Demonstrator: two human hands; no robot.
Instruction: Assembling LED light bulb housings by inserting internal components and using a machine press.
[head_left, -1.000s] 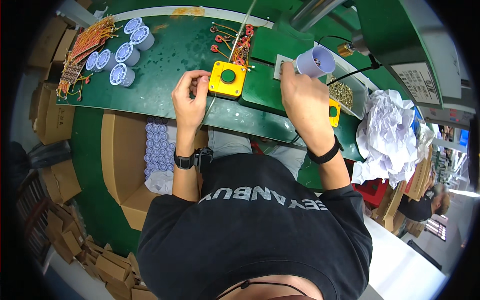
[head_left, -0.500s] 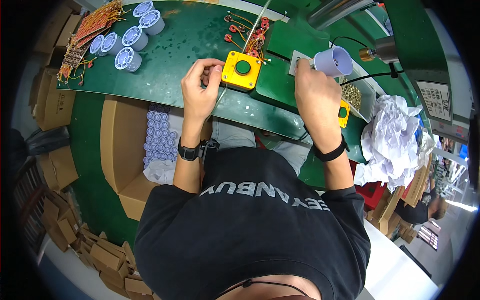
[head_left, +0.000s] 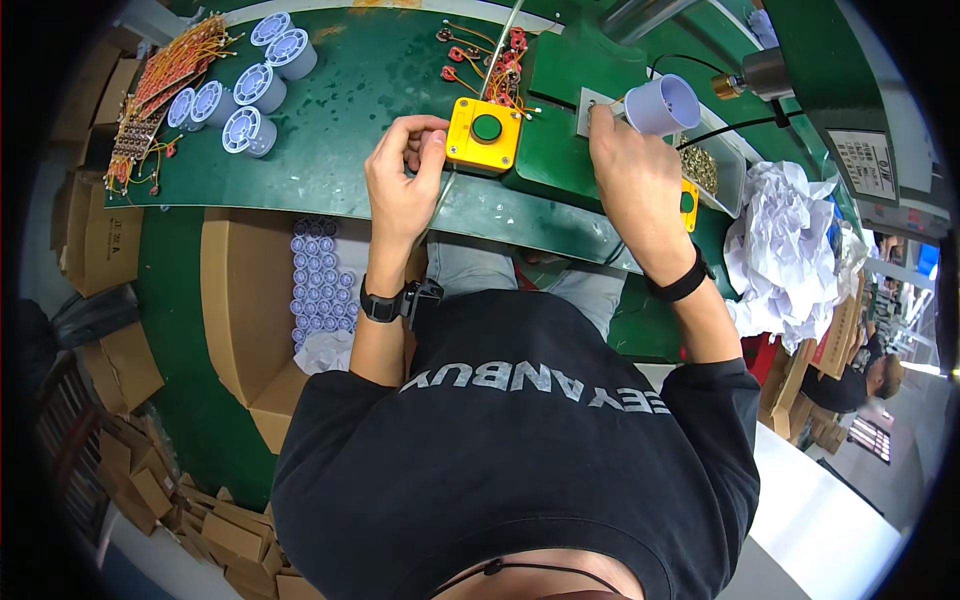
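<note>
My left hand (head_left: 403,185) is closed, its thumb and index finger close together against the left side of a yellow button box (head_left: 483,152) with a round green button. Anything between those fingers is hidden. Over a small metal plate (head_left: 588,108) on a green block, my right hand (head_left: 635,170) has its fingers pressed together, pointing down; what they pinch I cannot make out. Just beyond that hand a pale violet plastic cup (head_left: 650,110) lies tilted, its open end toward the right. Part of the cup is behind my knuckles.
Several violet cups (head_left: 262,88) and wired red boards (head_left: 170,75) lie at the left of the green bench (head_left: 350,130). Small red wired parts (head_left: 505,65) lie behind the box. Rightward are a bin of brass-coloured pieces (head_left: 703,168), another yellow box (head_left: 689,205), crumpled paper (head_left: 785,250) and a machine (head_left: 850,110).
The view has shifted slightly. My right wrist and forearm have swung a little to the right, while its fingertips stay by the metal plate. My left hand stays beside the yellow box.
</note>
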